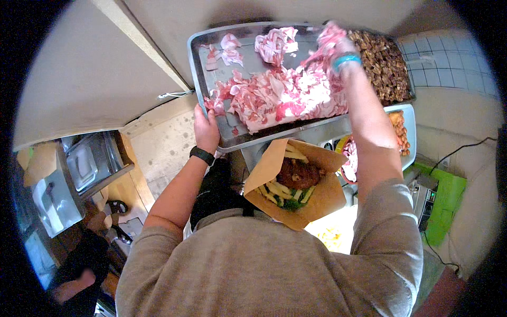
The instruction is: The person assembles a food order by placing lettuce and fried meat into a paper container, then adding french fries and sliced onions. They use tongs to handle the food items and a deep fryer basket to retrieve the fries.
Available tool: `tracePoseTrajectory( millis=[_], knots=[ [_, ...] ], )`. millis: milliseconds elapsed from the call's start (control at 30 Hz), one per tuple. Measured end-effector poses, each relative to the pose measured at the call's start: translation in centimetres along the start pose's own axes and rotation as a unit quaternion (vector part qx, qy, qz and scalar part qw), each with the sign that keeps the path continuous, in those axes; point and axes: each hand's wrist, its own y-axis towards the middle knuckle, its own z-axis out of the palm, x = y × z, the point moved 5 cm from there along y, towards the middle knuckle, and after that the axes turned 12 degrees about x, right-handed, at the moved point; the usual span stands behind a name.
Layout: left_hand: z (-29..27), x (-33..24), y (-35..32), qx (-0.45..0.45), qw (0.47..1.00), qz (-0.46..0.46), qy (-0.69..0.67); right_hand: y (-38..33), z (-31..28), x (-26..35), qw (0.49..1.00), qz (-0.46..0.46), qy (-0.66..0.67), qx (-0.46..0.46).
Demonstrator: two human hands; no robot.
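Note:
A large metal tray [214,79] is heaped with thin raw meat slices [296,98], pink and white. My left hand [206,129] grips the tray's near left edge, thumb on top of the rim. Over the tray's right part, my right hand [344,48] is blurred, with a teal band at its wrist. Pink raw slices bunch at its fingers, though motion smears the fingertips. Brown chopped pieces [384,68] fill the tray's right end. A separate clump of slices [275,46] lies near the far edge.
Close to my body stands an open brown paper bag [264,195] with fries, a browned patty and greens. A pale container [411,127] of orange-brown food sits beneath my right forearm. At lower left are metal pans [87,166] and another person's arm [74,285]. Cables run along the right wall.

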Motion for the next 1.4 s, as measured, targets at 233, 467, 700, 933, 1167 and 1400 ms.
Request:
tracePoseTrajectory(
  millis=[233,467,700,933,1167,1400],
  knots=[
    [0.3,0.1,0.5,0.012,1.0,-0.013,-0.013,-5.1,-5.5,13.3,0.98,-0.149,0.039,0.128],
    [0.2,0.3,0.2,0.004,1.0,0.024,0.011,-19.6,-6.0,20.0,0.96,-0.247,-0.131,0.004],
    [0.1,-0.2,0.4,-0.004,0.999,0.044,-0.012,-26.3,-12.7,6.3,0.902,0.079,-0.393,0.158],
    [0.2,0.1,0.5,0.005,0.998,0.06,-0.001,-28.0,-13.3,-1.8,0.433,0.193,-0.867,0.151],
    [0.8,2.2,1.4,0.038,0.998,0.04,-0.016,-29.2,-15.6,3.3,0.645,0.165,-0.746,0.011],
    [0.2,2.6,1.3,0.047,0.995,0.061,-0.058,-33.0,-15.3,5.7,0.781,-0.042,-0.616,-0.096]
  ],
)
